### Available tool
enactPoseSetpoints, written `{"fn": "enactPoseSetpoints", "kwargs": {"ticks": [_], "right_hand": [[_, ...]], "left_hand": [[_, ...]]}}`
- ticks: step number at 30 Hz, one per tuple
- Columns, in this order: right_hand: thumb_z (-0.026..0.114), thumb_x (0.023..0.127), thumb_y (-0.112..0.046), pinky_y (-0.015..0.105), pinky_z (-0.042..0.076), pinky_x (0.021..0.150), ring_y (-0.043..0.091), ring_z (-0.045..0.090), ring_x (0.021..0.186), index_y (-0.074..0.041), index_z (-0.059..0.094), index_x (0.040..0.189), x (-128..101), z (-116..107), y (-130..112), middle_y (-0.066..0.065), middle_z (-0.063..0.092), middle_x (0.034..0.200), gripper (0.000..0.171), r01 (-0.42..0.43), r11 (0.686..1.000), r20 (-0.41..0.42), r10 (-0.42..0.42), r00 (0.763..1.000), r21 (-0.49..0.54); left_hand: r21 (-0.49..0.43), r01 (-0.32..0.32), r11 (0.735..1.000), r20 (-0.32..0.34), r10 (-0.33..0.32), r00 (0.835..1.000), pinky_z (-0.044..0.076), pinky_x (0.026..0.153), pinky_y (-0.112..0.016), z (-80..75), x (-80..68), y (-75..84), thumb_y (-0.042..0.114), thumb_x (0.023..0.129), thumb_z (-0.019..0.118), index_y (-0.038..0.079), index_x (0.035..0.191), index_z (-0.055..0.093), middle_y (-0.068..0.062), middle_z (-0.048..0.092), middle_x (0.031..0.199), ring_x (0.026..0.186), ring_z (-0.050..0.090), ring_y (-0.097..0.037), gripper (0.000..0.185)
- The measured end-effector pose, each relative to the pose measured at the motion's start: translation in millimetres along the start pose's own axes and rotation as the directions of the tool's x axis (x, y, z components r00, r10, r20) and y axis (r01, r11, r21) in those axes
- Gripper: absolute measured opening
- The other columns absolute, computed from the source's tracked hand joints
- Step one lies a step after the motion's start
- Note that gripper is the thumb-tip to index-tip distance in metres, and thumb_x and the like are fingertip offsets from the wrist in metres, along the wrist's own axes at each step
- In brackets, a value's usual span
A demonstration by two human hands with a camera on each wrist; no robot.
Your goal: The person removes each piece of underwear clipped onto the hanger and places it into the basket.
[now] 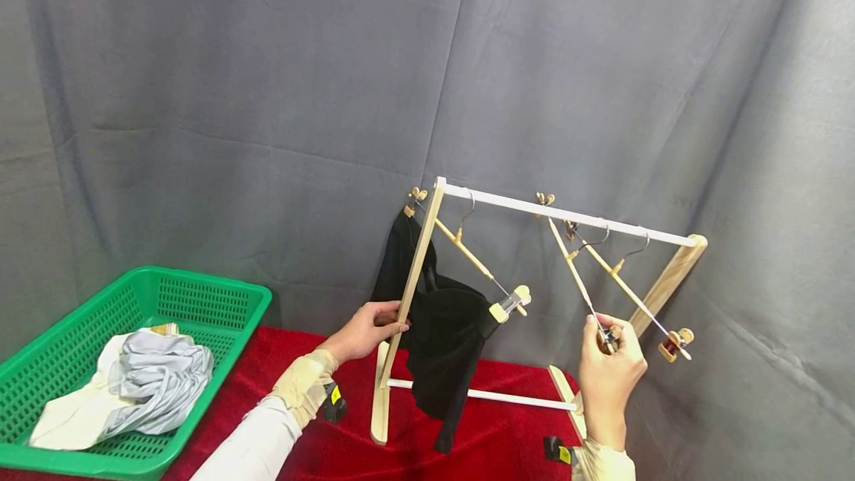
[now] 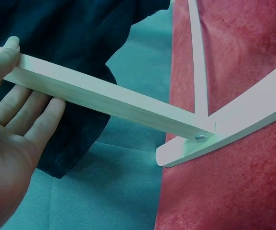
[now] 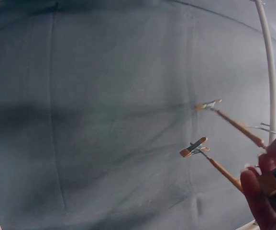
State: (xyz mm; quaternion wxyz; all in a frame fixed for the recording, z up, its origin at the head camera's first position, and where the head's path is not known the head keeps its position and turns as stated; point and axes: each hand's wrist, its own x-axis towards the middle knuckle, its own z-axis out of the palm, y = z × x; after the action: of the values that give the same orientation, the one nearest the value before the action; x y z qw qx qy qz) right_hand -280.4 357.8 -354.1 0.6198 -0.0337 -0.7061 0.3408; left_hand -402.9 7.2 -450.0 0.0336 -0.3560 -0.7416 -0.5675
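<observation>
A small wooden clothes rack with a white top rail stands on red cloth. My left hand holds its left upright, thumb on one side and fingers on the other. A black garment hangs beside that upright from a clip hanger; its kind is hard to tell. At the right, my right hand pinches the near clip of a bare middle hanger. Another bare clip hanger hangs just right of it. In the right wrist view the fingers partly hide the pinched clip.
A green plastic basket stands at the left, with a pale blue garment and a cream garment in it. Grey curtain hangs behind the rack. A white lower bar joins the rack's feet.
</observation>
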Motion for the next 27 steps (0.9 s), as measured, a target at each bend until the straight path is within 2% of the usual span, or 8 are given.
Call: {"fn": "enactPoseSetpoints", "kwargs": {"ticks": [3,6,10,13,16,21,24,27], "right_hand": [[0.073,0.088,-0.001,0.008,0.04,0.069,-0.011,0.053,0.075,0.004,0.072,0.1,-2,-4,-5,0.014,0.07,0.089,0.014,-0.033,0.999,0.041,0.032,0.999,0.005],[0.076,0.084,0.001,0.01,0.039,0.078,-0.004,0.055,0.089,0.003,0.07,0.11,-5,-8,-9,0.017,0.068,0.102,0.026,-0.034,0.999,0.083,0.034,0.996,0.005],[0.082,0.077,0.0,0.027,0.032,0.094,0.026,0.052,0.111,0.002,0.065,0.124,-8,-14,-17,0.025,0.061,0.12,0.05,0.045,0.999,0.11,-0.044,0.993,-0.009],[0.085,0.07,-0.002,0.038,0.024,0.101,0.04,0.044,0.124,0.0,0.061,0.13,-10,-21,-28,0.026,0.056,0.13,0.064,0.125,0.992,0.082,-0.124,0.989,-0.008],[0.084,0.069,-0.005,0.036,0.019,0.107,0.037,0.041,0.132,0.001,0.061,0.132,-14,-27,-43,0.026,0.053,0.136,0.067,0.188,0.982,0.031,-0.189,0.981,0.03],[0.074,0.075,0.004,0.028,0.026,0.104,0.02,0.048,0.126,0.012,0.065,0.116,-23,-30,-92,0.031,0.058,0.127,0.043,0.253,0.945,-0.046,-0.249,0.967,0.206],[0.067,0.078,0.012,0.024,0.035,0.101,0.013,0.052,0.119,0.017,0.065,0.11,-30,-29,-123,0.034,0.059,0.12,0.033,0.254,0.91,-0.022,-0.261,0.965,0.327],[0.063,0.081,0.016,0.023,0.04,0.102,0.014,0.053,0.12,0.018,0.063,0.114,-35,-25,-138,0.035,0.058,0.122,0.033,0.229,0.895,0.046,-0.266,0.963,0.382]], "left_hand": [[-0.01,-0.011,1.0,-0.003,0.011,1.0,0.057,0.093,-0.044,1.9,-0.6,-2.0,0.008,0.099,0.065,-0.008,0.132,0.059,-0.023,0.072,0.117,0.11,0.07,-0.033,0.038],[-0.011,-0.017,1.0,-0.008,0.017,1.0,0.057,0.093,-0.044,3.2,-1.8,-2.6,0.009,0.099,0.065,-0.008,0.133,0.059,-0.022,0.072,0.117,0.11,0.07,-0.032,0.038],[-0.003,-0.018,1.0,-0.017,0.018,1.0,0.058,0.093,-0.042,3.9,-2.3,-3.0,0.009,0.099,0.065,-0.007,0.132,0.06,-0.021,0.072,0.117,0.109,0.071,-0.029,0.036],[-0.005,-0.016,1.0,-0.017,0.016,1.0,0.058,0.093,-0.041,4.0,-1.3,-3.3,0.009,0.099,0.065,-0.006,0.131,0.061,-0.02,0.073,0.116,0.108,0.071,-0.028,0.035],[-0.005,-0.022,1.0,-0.017,0.022,1.0,0.058,0.092,-0.041,3.7,-0.9,-3.0,0.009,0.099,0.065,-0.006,0.13,0.062,-0.02,0.073,0.115,0.107,0.071,-0.028,0.035],[-0.015,-0.027,1.0,-0.016,0.027,1.0,0.058,0.092,-0.043,2.5,-0.7,-1.8,0.007,0.098,0.065,-0.008,0.131,0.06,-0.022,0.072,0.116,0.109,0.07,-0.033,0.036],[-0.016,-0.022,1.0,-0.016,0.022,1.0,0.057,0.093,-0.044,2.3,-0.6,-0.8,0.006,0.098,0.065,-0.008,0.133,0.059,-0.023,0.072,0.117,0.11,0.07,-0.034,0.037],[-0.008,-0.014,1.0,-0.016,0.014,1.0,0.057,0.093,-0.045,2.3,-0.9,0.2,0.007,0.099,0.065,-0.007,0.133,0.059,-0.023,0.072,0.118,0.11,0.069,-0.034,0.038]]}}
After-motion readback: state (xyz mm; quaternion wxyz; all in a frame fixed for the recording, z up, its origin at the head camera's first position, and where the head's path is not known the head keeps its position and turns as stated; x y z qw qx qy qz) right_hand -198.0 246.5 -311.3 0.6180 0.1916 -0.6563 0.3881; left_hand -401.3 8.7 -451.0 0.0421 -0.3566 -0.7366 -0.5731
